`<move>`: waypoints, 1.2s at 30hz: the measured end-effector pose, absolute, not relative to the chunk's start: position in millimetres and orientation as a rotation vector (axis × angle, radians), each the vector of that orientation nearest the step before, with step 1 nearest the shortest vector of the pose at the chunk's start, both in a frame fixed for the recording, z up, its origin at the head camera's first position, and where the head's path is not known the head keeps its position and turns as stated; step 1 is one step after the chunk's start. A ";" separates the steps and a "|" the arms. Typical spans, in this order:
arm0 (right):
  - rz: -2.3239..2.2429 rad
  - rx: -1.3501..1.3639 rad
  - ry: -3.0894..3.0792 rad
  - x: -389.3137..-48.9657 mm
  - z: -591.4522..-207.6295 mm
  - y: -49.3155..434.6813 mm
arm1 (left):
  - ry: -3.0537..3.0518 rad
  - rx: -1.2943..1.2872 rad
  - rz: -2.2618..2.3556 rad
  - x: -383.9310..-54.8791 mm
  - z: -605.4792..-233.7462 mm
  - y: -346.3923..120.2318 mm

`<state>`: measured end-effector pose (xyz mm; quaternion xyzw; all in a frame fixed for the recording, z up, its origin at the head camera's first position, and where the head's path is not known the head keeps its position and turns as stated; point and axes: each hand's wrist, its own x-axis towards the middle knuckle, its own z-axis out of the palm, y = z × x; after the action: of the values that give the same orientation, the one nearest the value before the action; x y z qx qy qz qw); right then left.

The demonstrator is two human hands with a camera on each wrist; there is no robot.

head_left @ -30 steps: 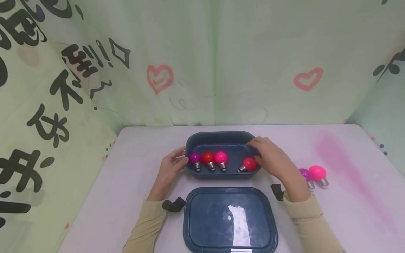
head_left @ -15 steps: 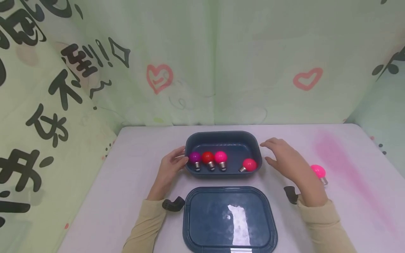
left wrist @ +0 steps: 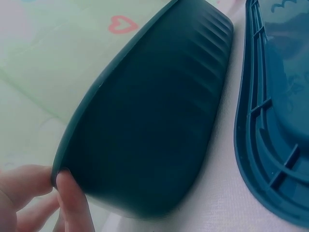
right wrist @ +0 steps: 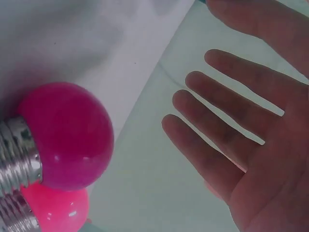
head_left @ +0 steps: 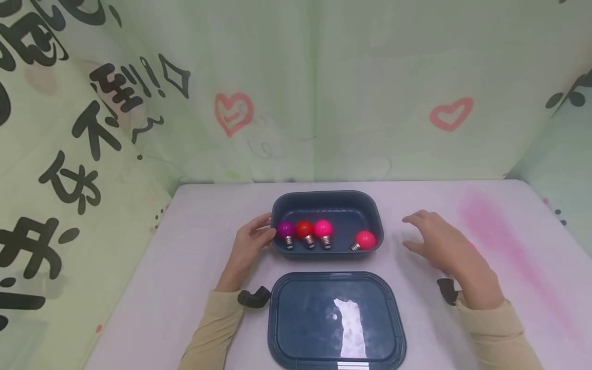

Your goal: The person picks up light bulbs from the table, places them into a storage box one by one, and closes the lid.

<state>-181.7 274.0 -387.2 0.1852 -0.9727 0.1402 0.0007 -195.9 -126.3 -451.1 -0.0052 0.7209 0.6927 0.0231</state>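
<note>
Fingers (right wrist: 205, 152) of the right hand (head_left: 444, 244) are hanging spread near a magenta bulb (right wrist: 72, 137) and a pink bulb (right wrist: 60, 209), with white tabletop (head_left: 392, 226) lying between the hand and the right rim of the blue box (head_left: 328, 202). The left hand (head_left: 250, 244) is pinching the box's left rim; four bulbs (head_left: 304, 229) are lying inside. A narrow strip is separating box and lid (head_left: 319, 324).

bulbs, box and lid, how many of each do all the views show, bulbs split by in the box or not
4 bulbs inside the box
2 loose bulbs outside it, plain in the right wrist view
1 box
1 lid
Total: 8
</note>
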 end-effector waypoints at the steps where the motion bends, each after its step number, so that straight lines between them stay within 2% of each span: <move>1: 0.432 0.570 -3.071 -181.4 -387.7 276.0 | 2.230 -0.016 2.146 -195.9 -451.3 -126.5; 15: 0.399 0.467 -3.191 -169.5 -395.0 299.2 | 2.220 0.003 2.151 -193.3 -451.2 -129.6; 36: 0.378 0.527 -3.152 -161.4 -409.5 309.2 | 2.230 -0.031 2.122 -192.4 -450.4 -129.8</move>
<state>-161.4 309.2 -409.5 0.1636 -0.9788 0.1173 -0.0383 -192.4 -129.8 -450.4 -0.0099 0.7240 0.6890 0.0317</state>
